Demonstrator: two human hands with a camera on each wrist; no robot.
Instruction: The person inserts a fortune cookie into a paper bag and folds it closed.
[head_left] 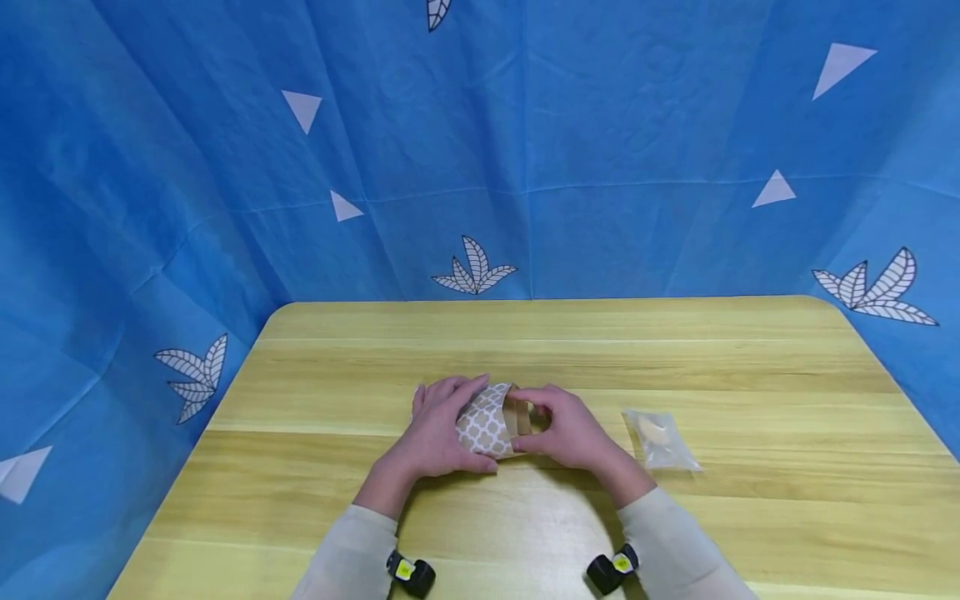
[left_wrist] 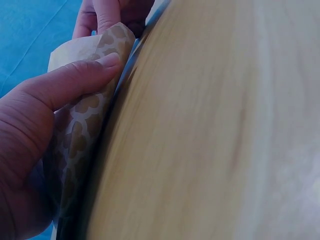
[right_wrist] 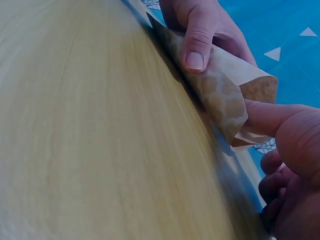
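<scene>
A paper bag (head_left: pixel 483 421) with a white-and-tan lattice print lies on its side on the table, its plain brown mouth facing right. My left hand (head_left: pixel 438 429) grips it from the left, thumb along the near side and fingers over the far side. In the left wrist view that thumb (left_wrist: pixel 82 80) presses on the printed paper. At the mouth is my right hand (head_left: pixel 566 429), index finger at the far edge and thumb at the near edge. The right wrist view shows the right thumb (right_wrist: pixel 267 117) reaching inside the opening, its tip hidden by the paper.
To the right of my right hand, a clear plastic packet (head_left: pixel 662 442) with a round pale thing inside lies on the wooden table (head_left: pixel 337 367). Behind the table hangs a blue curtain (head_left: pixel 615 167) printed with leaves and triangles.
</scene>
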